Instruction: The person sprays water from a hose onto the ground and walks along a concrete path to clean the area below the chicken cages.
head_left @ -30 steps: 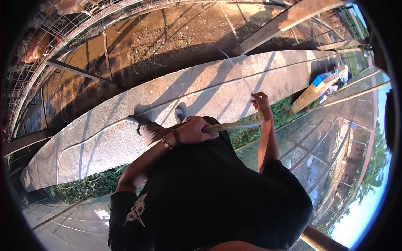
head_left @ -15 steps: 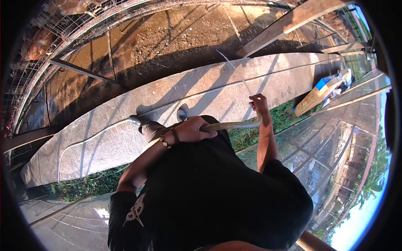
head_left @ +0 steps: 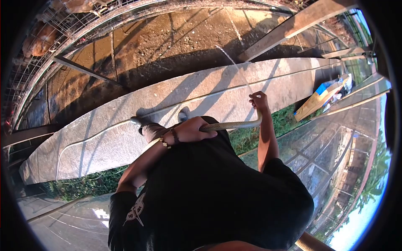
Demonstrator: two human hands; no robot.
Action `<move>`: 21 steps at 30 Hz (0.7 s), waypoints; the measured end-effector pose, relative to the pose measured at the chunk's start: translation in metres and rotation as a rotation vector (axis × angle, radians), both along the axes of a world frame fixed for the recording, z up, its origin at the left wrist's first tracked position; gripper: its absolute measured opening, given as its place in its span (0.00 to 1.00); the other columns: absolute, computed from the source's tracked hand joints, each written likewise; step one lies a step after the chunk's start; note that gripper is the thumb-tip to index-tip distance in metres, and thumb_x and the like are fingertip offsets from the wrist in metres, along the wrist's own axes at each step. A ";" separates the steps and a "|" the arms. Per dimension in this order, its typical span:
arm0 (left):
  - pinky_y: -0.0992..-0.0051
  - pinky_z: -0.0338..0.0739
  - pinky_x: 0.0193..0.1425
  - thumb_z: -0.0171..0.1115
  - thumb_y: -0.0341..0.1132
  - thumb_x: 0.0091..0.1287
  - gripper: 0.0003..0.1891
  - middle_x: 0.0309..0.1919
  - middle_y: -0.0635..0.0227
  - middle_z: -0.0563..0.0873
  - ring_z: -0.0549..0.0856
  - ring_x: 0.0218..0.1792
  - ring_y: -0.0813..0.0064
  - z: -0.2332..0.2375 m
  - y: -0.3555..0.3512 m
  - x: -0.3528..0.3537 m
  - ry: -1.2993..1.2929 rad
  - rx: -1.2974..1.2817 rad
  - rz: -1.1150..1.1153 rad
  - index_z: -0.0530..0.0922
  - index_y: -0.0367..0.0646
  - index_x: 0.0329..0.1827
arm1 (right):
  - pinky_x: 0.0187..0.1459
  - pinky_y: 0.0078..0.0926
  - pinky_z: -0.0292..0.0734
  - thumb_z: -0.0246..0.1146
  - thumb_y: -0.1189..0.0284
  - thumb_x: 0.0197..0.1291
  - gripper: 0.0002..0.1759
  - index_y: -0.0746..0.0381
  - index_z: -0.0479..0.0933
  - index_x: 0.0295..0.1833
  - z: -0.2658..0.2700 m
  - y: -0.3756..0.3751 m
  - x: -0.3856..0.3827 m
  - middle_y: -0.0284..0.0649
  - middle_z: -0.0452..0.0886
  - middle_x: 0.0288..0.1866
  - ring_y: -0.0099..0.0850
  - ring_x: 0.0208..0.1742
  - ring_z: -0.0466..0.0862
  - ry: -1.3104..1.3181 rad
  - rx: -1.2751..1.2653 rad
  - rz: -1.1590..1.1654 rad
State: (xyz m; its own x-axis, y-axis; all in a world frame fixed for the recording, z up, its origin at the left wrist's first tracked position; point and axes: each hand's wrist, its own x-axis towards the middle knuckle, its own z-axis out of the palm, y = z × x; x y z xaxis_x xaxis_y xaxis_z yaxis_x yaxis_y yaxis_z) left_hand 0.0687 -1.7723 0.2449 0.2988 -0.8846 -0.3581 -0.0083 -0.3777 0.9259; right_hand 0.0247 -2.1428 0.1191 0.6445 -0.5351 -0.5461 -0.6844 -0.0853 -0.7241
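My left hand (head_left: 190,130), with bracelets at the wrist, is wrapped round a pale hose (head_left: 234,125) close to my stomach. From there the hose bends up into my right hand (head_left: 258,101), whose fingers are closed at its end. The hose end itself is hidden by those fingers. A thin jet of water (head_left: 236,67) leaves my right hand and reaches forward over the dark, wet dirt (head_left: 180,39). More pale hose (head_left: 96,130) lies along the concrete walkway (head_left: 113,146) by my feet.
Wire cages (head_left: 63,31) with brown chickens (head_left: 43,38) curve along the upper left. A wooden beam (head_left: 293,31) slants at the upper right. A cardboard box (head_left: 316,100) stands by the walkway's right end. Netting (head_left: 310,142) and grass (head_left: 251,136) border the near side.
The water jet's far end has shifted slightly up. My right hand has moved a little, while my left hand keeps its place on the hose.
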 end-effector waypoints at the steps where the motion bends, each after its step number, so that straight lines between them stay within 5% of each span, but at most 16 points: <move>1: 0.73 0.68 0.29 0.59 0.52 0.58 0.21 0.16 0.65 0.77 0.77 0.21 0.77 0.001 0.000 0.000 -0.003 -0.001 0.002 0.81 0.39 0.31 | 0.12 0.17 0.62 0.66 0.72 0.50 0.11 0.61 0.69 0.35 0.001 0.000 0.001 0.40 0.77 0.19 0.20 0.14 0.71 -0.005 -0.001 0.003; 21: 0.71 0.69 0.30 0.58 0.52 0.59 0.21 0.15 0.64 0.76 0.77 0.21 0.75 -0.001 -0.002 -0.003 -0.027 -0.010 0.012 0.80 0.38 0.29 | 0.11 0.17 0.61 0.65 0.72 0.51 0.10 0.60 0.69 0.34 0.004 -0.006 0.015 0.38 0.76 0.19 0.19 0.14 0.69 -0.058 -0.047 0.058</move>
State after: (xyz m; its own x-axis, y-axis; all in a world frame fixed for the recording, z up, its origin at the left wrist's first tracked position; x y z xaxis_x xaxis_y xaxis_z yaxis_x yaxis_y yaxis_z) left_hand 0.0654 -1.7739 0.2441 0.3191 -0.8843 -0.3408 -0.0290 -0.3686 0.9291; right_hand 0.0402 -2.1490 0.1227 0.7052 -0.5200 -0.4819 -0.6341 -0.1584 -0.7569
